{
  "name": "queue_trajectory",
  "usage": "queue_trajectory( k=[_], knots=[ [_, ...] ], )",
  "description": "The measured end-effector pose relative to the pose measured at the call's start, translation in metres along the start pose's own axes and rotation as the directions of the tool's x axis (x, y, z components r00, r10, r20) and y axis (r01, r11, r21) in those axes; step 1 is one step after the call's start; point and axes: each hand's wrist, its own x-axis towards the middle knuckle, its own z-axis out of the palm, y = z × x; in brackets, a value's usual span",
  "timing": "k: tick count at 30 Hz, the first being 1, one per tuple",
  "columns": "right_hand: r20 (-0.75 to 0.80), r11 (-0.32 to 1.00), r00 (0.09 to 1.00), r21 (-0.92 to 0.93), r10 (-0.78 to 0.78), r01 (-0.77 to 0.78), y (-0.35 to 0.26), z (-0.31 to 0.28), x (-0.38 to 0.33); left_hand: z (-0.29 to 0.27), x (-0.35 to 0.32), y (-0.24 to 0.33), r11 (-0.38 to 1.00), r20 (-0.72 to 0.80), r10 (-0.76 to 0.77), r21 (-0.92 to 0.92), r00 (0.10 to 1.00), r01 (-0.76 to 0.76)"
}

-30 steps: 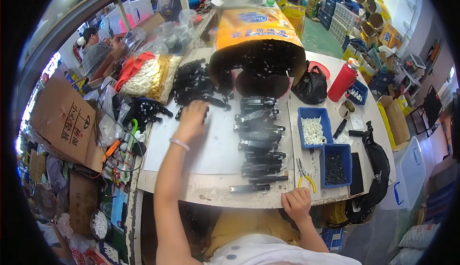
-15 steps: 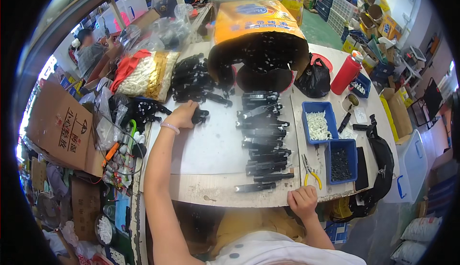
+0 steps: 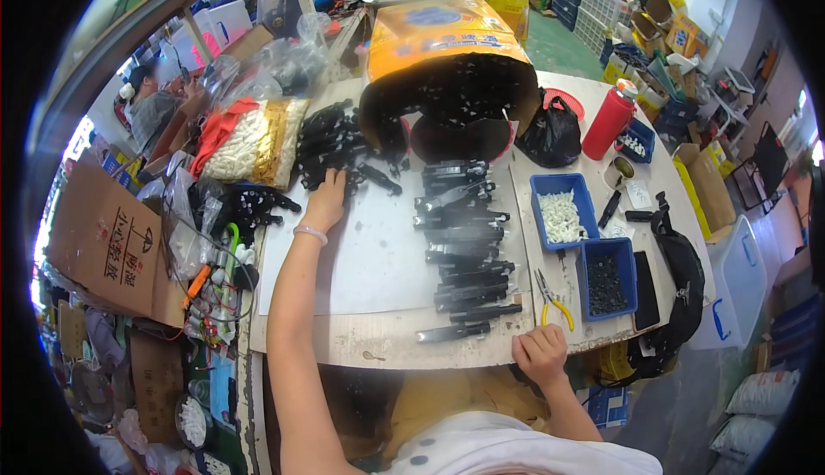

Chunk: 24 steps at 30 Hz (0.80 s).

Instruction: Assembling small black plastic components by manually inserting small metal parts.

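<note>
At the near side of a heap of black plastic parts (image 3: 331, 136), my left hand (image 3: 324, 204) has its fingers bent round one black part (image 3: 351, 183); the fingertips are partly hidden. Another part (image 3: 379, 179) lies loose just right of it. A column of similar black parts (image 3: 464, 247) runs down the right side of a white sheet (image 3: 369, 256). My right hand (image 3: 540, 355) rests curled at the table's front edge, with nothing visible in it. Yellow-handled pliers (image 3: 554, 303) lie just beyond it.
Two blue bins hold white pieces (image 3: 562, 216) and small black pieces (image 3: 608, 289). An orange carton (image 3: 443, 41) lies open toward me. A red bottle (image 3: 608, 123) stands at the right, near a black bag (image 3: 550, 136). Leftward are a sack of white pieces (image 3: 245, 144) and a brown box (image 3: 99, 234).
My left hand has moved away from me to the heap, and the black part beside its fingers has shifted the same way. My right hand stays curled at the edge.
</note>
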Motion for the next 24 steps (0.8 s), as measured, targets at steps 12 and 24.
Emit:
queue_trajectory(
  k=[12, 24],
  knots=[
    [-0.019, 1.000, 0.999, -0.006, -0.028, 0.028, -0.002, 0.000, 0.001, -0.006, -0.004, 0.000, 0.986, 0.050, 0.128, 0.106, 0.991, -0.132],
    [-0.077, 0.970, 0.996, 0.239, 0.055, -0.035, -0.003, -0.004, 0.009, -0.057, -0.135, 0.071, 0.765, -0.267, -0.257, -0.644, 0.929, 0.026]
  ],
)
